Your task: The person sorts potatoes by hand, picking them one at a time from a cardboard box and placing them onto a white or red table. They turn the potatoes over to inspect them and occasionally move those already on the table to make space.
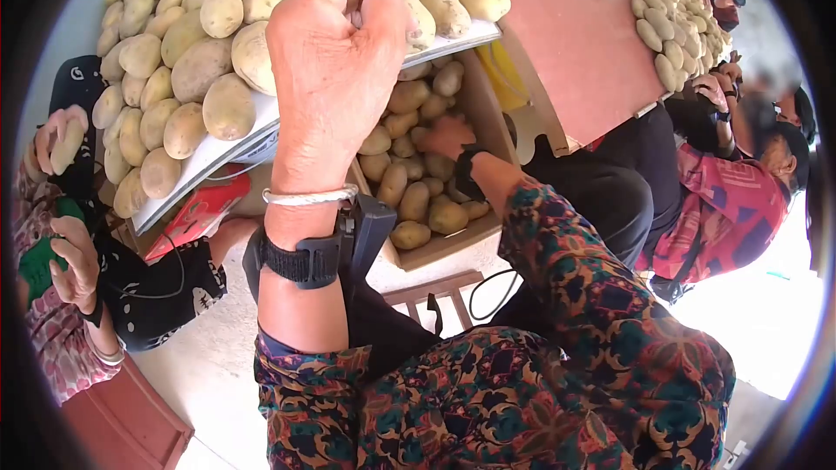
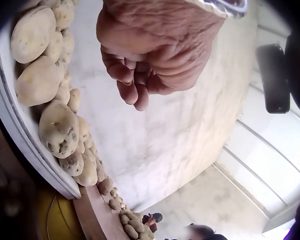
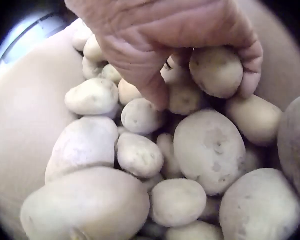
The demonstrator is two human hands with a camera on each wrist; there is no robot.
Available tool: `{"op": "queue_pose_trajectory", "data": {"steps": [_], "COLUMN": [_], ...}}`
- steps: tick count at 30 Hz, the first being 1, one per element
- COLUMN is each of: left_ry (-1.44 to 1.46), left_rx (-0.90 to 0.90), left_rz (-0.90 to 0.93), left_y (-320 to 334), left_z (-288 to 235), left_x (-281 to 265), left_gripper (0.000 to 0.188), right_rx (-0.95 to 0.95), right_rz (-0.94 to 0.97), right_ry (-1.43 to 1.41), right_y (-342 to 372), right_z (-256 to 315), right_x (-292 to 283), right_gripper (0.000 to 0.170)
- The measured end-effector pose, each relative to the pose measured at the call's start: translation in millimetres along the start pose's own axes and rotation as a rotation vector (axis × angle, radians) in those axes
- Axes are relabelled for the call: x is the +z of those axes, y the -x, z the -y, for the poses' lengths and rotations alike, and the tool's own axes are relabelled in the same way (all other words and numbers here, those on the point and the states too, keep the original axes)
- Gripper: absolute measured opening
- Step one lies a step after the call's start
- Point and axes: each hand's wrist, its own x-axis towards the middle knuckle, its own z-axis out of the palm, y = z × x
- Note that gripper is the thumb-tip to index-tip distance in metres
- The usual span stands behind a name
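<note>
My left hand [image 1: 335, 61] is raised over the heap of potatoes [image 1: 205, 70] on the white-edged table. Its fingers are curled in toward the thumb, and nothing shows between them in the left wrist view, where the hand [image 2: 155, 50] is seen against a pale wall. My right hand [image 1: 446, 137] reaches down into a cardboard box [image 1: 488, 113] of potatoes below the table edge. In the right wrist view its fingers curl round a small round potato [image 3: 216, 72], with the thumb pointing down at the left. Other potatoes [image 3: 209, 150] of mixed sizes lie under the hand.
A reddish board [image 1: 575, 43] to the right bears another heap of potatoes [image 1: 675, 30]. Someone in a red patterned shirt [image 1: 727, 209] sits beyond it. At the left, another person's hands [image 1: 77, 261] are close by. A wooden stool [image 1: 435, 292] stands below the box.
</note>
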Motion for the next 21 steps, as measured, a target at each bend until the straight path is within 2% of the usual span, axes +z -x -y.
{"op": "queue_pose_trajectory", "data": {"steps": [1,3,4,6,8,9,11,12,13,14,15,16,17,18,19,20,21], "left_ry": [0.005,0.016,0.054,0.099,0.041,-0.013,-0.174,-0.371,-0.341,-0.316,-0.349,-0.13,-0.031,0.067,0.061,0.175,0.29], "left_rx": [-0.014,-0.025,-0.028,-0.013,-0.144,-0.154,-0.191,-0.233,-0.216,-0.309,-0.327,-0.472,-0.467,-0.455,-0.452,-0.479,-0.506], "left_rz": [0.001,0.003,0.036,0.067,0.172,0.246,0.43,0.479,0.524,0.564,0.601,0.643,0.594,0.542,0.543,0.46,0.37], "left_y": [-0.7,-2.5,-3.4,-2.5,-1.1,-1.2,2.5,4.1,9.4,12.9,16.2,17.6,20.1,18.6,18.2,17.5,13.9], "left_z": [-1.0,-0.9,1.8,2.8,2.2,8.7,20.0,27.9,30.2,28.3,29.5,-0.8,-5.3,-6.8,-7.3,-5.9,-4.0], "left_x": [-0.2,-1.3,-2.5,-4.9,-7.0,-7.8,-9.1,-6.2,-2.1,3.6,8.5,13.8,20.6,25.9,29.8,33.7,35.4], "left_gripper": [0.019,0.019,0.02,0.02,0.02,0.02,0.023,0.028,0.037,0.049,0.059,0.062,0.059,0.057,0.057,0.057,0.057], "right_rx": [0.002,-0.063,-0.063,-0.068,-0.116,-0.166,-0.262,-0.29,-0.372,-0.403,-0.467,-0.517,-0.584,-0.597,-0.664,-0.732,-0.677], "right_rz": [-0.005,0.454,0.445,0.536,0.548,0.576,0.525,0.508,0.504,0.477,0.373,0.275,0.153,0.141,0.144,0.145,0.236], "right_ry": [0.004,-0.635,-0.633,-1.058,-1.127,-1.198,-1.188,-1.192,-1.253,-1.26,-1.231,-1.202,-1.097,-1.101,-1.094,-1.082,-1.137], "right_y": [6.3,32.3,44.1,69.4,99.2,111.9,134.8,143.6,142.7,148.0,156.9,166.5,175.2,171.5,168.4,166.5,167.8], "right_z": [-6.7,-13.1,-12.7,-14.4,-11.1,-8.6,-3.0,1.3,0.3,3.2,7.3,10.4,15.2,14.6,13.4,12.0,8.4], "right_x": [-13.2,-54.1,-64.2,-83.5,-117.7,-134.7,-169.1,-186.2,-194.5,-205.2,-220.2,-233.7,-245.5,-248.9,-249.7,-250.5,-254.7], "right_gripper": [0.054,0.051,0.051,0.043,0.041,0.039,0.045,0.047,0.048,0.048,0.05,0.053,0.058,0.058,0.058,0.058,0.055]}}
